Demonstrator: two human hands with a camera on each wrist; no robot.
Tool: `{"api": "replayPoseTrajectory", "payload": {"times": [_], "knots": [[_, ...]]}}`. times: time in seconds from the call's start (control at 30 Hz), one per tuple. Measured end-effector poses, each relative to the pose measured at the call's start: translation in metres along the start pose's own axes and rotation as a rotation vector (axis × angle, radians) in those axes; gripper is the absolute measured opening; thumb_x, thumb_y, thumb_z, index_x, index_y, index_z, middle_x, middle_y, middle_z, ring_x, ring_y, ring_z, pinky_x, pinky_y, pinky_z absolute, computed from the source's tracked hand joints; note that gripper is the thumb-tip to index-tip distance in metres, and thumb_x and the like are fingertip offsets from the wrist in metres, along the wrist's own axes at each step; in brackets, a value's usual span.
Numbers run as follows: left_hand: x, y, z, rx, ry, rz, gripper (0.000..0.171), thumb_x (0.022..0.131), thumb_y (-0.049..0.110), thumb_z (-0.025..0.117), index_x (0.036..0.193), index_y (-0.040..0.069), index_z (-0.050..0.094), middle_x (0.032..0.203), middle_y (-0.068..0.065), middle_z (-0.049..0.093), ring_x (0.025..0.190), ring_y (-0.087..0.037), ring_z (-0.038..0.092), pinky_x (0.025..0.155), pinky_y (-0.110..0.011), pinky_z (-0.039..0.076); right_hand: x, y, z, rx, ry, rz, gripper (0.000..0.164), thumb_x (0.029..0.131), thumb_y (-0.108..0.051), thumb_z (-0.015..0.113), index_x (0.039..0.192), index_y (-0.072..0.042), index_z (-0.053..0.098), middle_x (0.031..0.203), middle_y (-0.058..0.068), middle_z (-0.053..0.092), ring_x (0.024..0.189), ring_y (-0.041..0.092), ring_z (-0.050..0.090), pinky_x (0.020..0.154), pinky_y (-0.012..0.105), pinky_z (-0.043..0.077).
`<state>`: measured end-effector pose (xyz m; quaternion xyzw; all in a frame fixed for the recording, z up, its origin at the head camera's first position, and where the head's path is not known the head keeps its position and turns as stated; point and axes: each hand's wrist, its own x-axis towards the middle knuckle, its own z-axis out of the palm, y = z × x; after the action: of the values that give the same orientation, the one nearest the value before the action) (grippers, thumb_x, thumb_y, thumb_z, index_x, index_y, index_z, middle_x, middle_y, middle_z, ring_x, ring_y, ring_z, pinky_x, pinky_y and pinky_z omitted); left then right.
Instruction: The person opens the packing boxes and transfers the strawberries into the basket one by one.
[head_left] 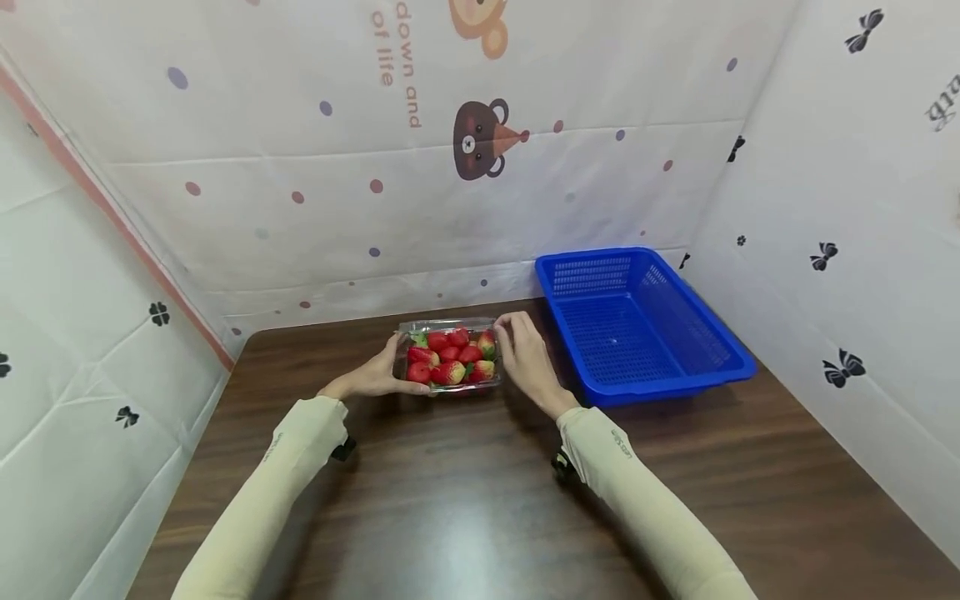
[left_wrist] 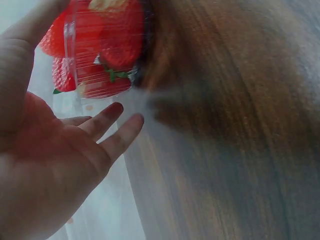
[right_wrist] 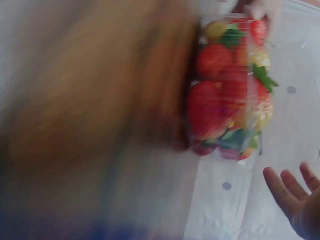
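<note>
A clear plastic box [head_left: 450, 392] full of strawberries [head_left: 448, 372] sits toward the back of the brown table. Some berries rise above its rim, as the left wrist view shows. My left hand [head_left: 375, 372] spans the box's left end, thumb by the front corner and fingers spread near the back. In the left wrist view the left hand's visible fingertips [left_wrist: 131, 122] stand just off the plastic; whether the thumb touches it is unclear. At the right end is my right hand [head_left: 527, 354], its fingers [right_wrist: 282, 187] loosely spread and apart from the box in the right wrist view.
A blue plastic basket [head_left: 626, 333] with perforated sides stands to the right, close to my right hand, with nothing seen inside. White printed sheeting [head_left: 420, 225] rises behind the table [head_left: 420, 500] and along both sides.
</note>
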<state>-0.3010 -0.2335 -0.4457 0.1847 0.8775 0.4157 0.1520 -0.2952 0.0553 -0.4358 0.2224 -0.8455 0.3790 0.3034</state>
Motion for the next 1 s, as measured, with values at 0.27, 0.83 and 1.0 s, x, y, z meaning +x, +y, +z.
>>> {"api": "replayPoseTrajectory", "payload": {"times": [0.27, 0.83, 1.0], "knots": [[0.003, 0.005, -0.001, 0.038, -0.009, 0.044, 0.107, 0.078, 0.032, 0.078, 0.151, 0.003, 0.004, 0.15, -0.02, 0.025, 0.136, -0.037, 0.032, 0.111, -0.058, 0.029, 0.034, -0.006, 0.0, 0.172, -0.11, 0.263, 0.051, 0.097, -0.018, 0.052, 0.143, -0.002, 0.035, 0.138, 0.017, 0.049, 0.122, 0.029, 0.053, 0.095, 0.04, 0.052], [-0.024, 0.005, 0.022, 0.064, -0.051, -0.023, 0.111, 0.079, 0.048, 0.073, 0.151, 0.01, -0.003, 0.146, -0.014, 0.034, 0.135, -0.03, 0.033, 0.112, -0.054, 0.031, 0.017, -0.006, 0.009, -0.069, -0.62, 0.279, 0.014, 0.094, -0.011, 0.053, 0.081, -0.006, 0.058, 0.077, 0.006, 0.055, 0.07, 0.02, 0.051, 0.064, 0.034, 0.048], [-0.027, 0.013, 0.016, 0.1, -0.045, -0.049, 0.111, 0.08, 0.052, 0.07, 0.152, 0.012, -0.005, 0.15, -0.013, 0.028, 0.139, -0.031, 0.028, 0.113, -0.054, 0.029, 0.027, -0.01, 0.001, -0.015, -0.684, 0.29, 0.028, 0.096, -0.014, 0.05, 0.117, 0.003, 0.059, 0.105, 0.017, 0.065, 0.095, 0.028, 0.061, 0.086, 0.044, 0.053]]}}
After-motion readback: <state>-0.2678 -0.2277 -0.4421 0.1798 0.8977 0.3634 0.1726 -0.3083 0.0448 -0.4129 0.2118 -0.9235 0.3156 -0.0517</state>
